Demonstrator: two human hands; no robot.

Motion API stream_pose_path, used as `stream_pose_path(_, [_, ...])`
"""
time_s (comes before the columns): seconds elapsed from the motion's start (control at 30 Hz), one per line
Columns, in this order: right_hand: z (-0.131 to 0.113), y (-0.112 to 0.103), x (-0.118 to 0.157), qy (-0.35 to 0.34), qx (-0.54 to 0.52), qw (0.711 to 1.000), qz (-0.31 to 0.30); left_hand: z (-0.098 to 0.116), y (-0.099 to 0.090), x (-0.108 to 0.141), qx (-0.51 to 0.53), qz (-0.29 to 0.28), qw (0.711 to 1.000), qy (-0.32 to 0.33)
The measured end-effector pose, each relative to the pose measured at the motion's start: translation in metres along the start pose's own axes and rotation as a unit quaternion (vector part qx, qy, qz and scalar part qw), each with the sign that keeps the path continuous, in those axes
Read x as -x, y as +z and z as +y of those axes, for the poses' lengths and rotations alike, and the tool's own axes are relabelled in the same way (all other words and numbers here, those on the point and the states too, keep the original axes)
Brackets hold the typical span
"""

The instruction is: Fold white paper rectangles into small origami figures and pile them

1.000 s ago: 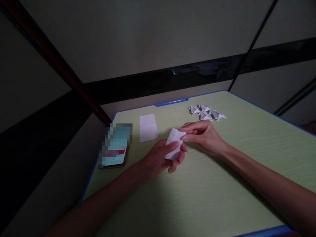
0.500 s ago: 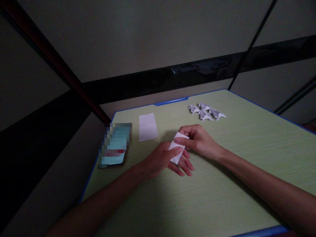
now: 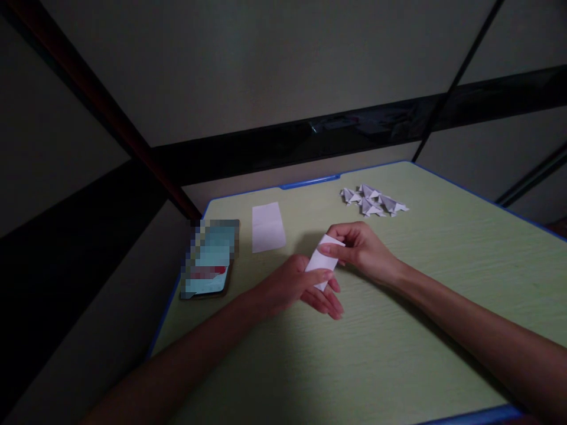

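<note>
A small folded piece of white paper (image 3: 319, 260) is held tilted above the table between both hands. My left hand (image 3: 297, 285) grips its lower end, thumb on top and fingers stretched out beneath. At the upper right end, my right hand (image 3: 358, 247) pinches the paper, its thumb flat on the face and the other fingers curled behind. The underside of the folded paper is hidden.
On the pale green table (image 3: 398, 354) with blue edging lies a flat white sheet (image 3: 268, 227), beyond my left hand. A phone (image 3: 211, 260), partly blurred out, lies at the left edge. Several folded paper figures (image 3: 371, 200) sit at the back right. A wall panel stands behind.
The folded paper has shifted slightly up and right within the hands. My left fingers beneath it have drawn closer together. The whole view has moved a little.
</note>
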State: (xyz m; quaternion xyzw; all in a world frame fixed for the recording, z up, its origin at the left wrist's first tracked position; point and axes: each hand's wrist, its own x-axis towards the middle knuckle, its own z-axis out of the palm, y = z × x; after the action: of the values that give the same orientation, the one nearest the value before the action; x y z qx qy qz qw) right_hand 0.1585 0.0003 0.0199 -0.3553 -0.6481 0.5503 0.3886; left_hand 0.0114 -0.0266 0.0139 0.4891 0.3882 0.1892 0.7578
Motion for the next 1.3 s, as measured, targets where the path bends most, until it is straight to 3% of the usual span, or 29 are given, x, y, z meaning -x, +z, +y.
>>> stream_pose_path(0.13, [0.001,-0.002,-0.001,-0.001,0.011,1.000,-0.003,0.000,0.001,-0.001,-0.006,0.009,1.000,0.003])
stream_pose_path(0.37, [-0.003,0.000,0.003,0.052,0.019,0.994,-0.098,-0.001,0.004,0.000,-0.041,0.003,0.999,-0.008])
stream_pose_path(0.77, [0.000,0.008,0.003,0.053,-0.041,0.997,-0.025,-0.001,0.003,-0.002,-0.038,0.002,0.999,-0.020])
stream_pose_path(1.1, [0.013,0.003,0.000,0.062,-0.125,0.987,-0.086,-0.002,0.004,-0.001,-0.018,-0.010,1.000,-0.014])
stream_pose_path(1.2, [0.010,0.003,0.000,0.037,-0.065,0.994,-0.075,-0.003,0.004,-0.002,-0.012,-0.011,1.000,-0.009])
stream_pose_path(1.3, [0.005,0.001,0.002,-0.025,0.106,0.994,-0.014,-0.003,0.003,-0.004,-0.016,0.000,1.000,0.012])
